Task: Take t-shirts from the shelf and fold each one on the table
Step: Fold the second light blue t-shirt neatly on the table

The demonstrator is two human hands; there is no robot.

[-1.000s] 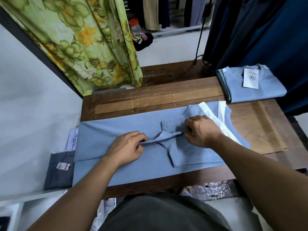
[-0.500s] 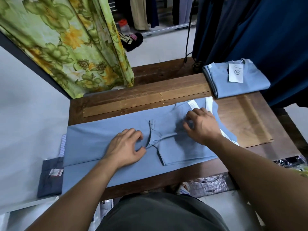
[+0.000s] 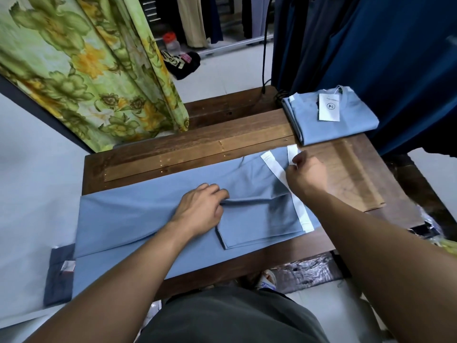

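No bins or boxes in view; the only carrier is the wooden table, and it holds two shirts. Light blue t-shirt lies flat across the near half of the table, long axis running left-right, parallel to the near edge. Its left end overhangs the table's left edge and covers part of a dark grey folded garment lying on the white surface there; its right end, with the white trim strips, points toward the right side of the table. A side panel is already folded over the body, so a doubled rectangle sits right of centre, lower corner near the table's front edge. Left hand is on the shirt at mid-length, fingers curled and pinching a ridge of cloth at the fold. Right hand is at the shirt's right end, just raised over the trim, fingers curled on the edge of a white strip near the far corner; the grip itself is partly blurred. Folded light blue t-shirt sits at the far right corner of the table, well apart from the one being worked, with a white hang tag on top. Green floral curtain hangs beyond the far left corner; dark blue clothes hang behind the far right.
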